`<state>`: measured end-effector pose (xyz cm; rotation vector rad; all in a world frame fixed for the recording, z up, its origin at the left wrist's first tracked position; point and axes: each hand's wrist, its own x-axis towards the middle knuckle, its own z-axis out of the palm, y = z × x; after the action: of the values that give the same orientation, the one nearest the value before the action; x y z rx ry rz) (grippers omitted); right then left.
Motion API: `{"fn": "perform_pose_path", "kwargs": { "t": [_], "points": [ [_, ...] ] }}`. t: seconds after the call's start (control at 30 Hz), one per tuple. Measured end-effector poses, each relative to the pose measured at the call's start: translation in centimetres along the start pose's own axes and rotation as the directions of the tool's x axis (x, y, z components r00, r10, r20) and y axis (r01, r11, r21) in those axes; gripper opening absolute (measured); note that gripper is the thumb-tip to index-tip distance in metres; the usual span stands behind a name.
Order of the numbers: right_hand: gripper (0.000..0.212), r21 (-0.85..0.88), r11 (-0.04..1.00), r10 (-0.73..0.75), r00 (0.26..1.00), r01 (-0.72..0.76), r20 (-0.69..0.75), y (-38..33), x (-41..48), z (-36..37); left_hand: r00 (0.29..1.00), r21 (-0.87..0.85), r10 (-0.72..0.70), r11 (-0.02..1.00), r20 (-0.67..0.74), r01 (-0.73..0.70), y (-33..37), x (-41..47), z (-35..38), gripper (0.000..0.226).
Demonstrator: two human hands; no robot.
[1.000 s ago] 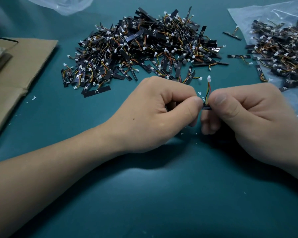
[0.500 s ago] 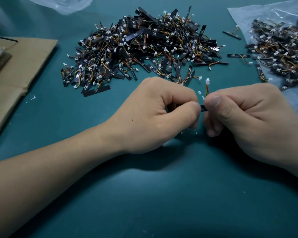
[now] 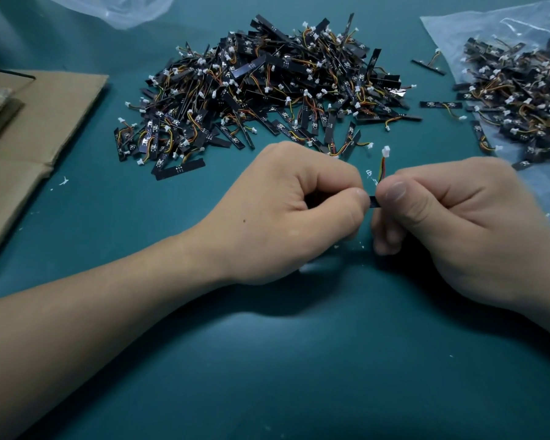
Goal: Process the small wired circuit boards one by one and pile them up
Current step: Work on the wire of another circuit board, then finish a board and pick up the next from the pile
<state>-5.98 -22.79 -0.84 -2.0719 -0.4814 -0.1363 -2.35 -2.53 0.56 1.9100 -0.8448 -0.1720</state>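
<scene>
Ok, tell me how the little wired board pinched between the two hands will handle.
Probably very light: the left hand and right hand hold the board by fingertip pinches alone. Its thin wire tail stands up to the white connector, so likely bendy and apt to snag, as the tangled pile suggests. The board itself looks flat and stiff.

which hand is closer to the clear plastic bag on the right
Right. The right hand lies just in front of the near edge of the plastic bag; the left hand sits farther left, past the right hand. Both pinch one circuit board.
</scene>
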Motion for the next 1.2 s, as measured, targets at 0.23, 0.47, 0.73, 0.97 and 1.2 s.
{"fn": "perform_pose_path", "kwargs": {
  "t": [0.23, 0.47, 0.73, 0.97, 1.2],
  "points": [
    [0.037, 0.143, 0.989, 0.009, 0.980, -0.038, 0.197, -0.1, -0.1, -1.1, 0.999, -0.042, 0.025, 0.999, -0.021, -0.026, -0.3, 0.2, -0.1, 0.034],
    [0.034, 0.173, 0.985, -0.018, 0.998, 0.007, 0.060, 0.1, -0.2, -1.0, 0.940, -0.123, 0.009, 0.991, -0.342, -0.054, -1.3, 0.6, 0.0, 0.033],
    [0.021, 0.050, 0.998, 0.037, 0.982, -0.028, -0.186, 0.5, 0.4, 0.1, 0.938, 0.175, -0.080, 0.974, -0.337, 0.146, -1.4, 1.0, 0.3, 0.026],
    [0.011, -0.178, 0.984, -0.034, 0.998, 0.024, -0.053, -0.5, -0.1, 0.4, 0.992, 0.702, -0.102, 0.700, -0.079, 0.127, -0.6, 0.4, 1.4, 0.043],
    [0.023, -0.072, 0.997, -0.004, 0.973, -0.012, -0.231, 0.5, 0.0, 0.4, 0.962, 0.511, -0.016, 0.845, -0.273, 0.159, -0.4, 0.2, 1.1, 0.041]
  ]
}}
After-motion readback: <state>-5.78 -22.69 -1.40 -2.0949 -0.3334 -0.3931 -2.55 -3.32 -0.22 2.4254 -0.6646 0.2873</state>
